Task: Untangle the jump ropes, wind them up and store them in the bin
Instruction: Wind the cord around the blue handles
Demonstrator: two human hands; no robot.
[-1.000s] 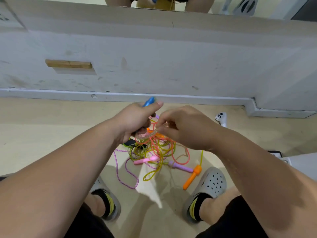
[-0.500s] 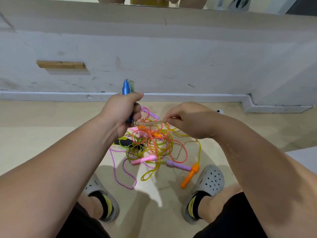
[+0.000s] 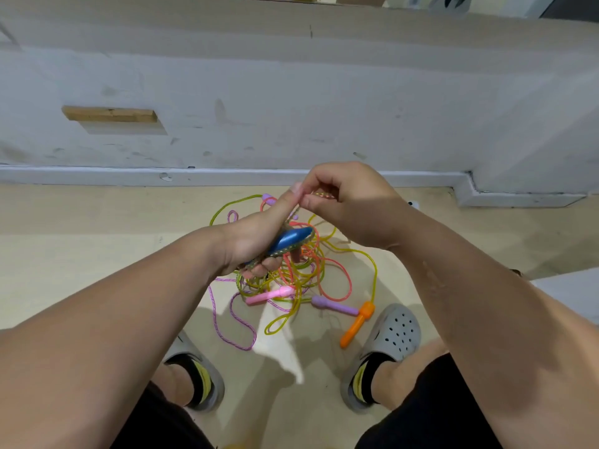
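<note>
The winding step is being worked, on one rope only. The left hand (image 3: 256,238) is gripping a blue handle (image 3: 291,239), its fingers curled beneath the handle and its thumb reaching up towards the other hand. The right hand (image 3: 350,205) is pinching a speckled cord (image 3: 324,196) between thumb and fingers, just above the left thumb. That cord is running down alongside the blue handle, and it appears to be going round it in turns, though how many cannot be told. Both hands are working above the floor (image 3: 97,270), towards its far edge by the skirting board (image 3: 227,176). The tangle of jump ropes (image 3: 291,270) is lying on the floor directly beneath them, between the person's grey clogs (image 3: 397,332) and the skirting board. A pink handle (image 3: 269,294), a purple handle (image 3: 335,306) and an orange handle (image 3: 356,325) are showing at its near side, and a purple cord (image 3: 231,319) is trailing out to the left. Judged from this, most of the task is remaining: the other ropes are lying knotted together. The next move is calling for another turn of the speckled cord onto the handle, with the slack kept free of the heap below. No bin can be identified with certainty; a pale surface (image 3: 570,293) is showing at the right edge. No brand, label or legible writing is appearing anywhere.
</note>
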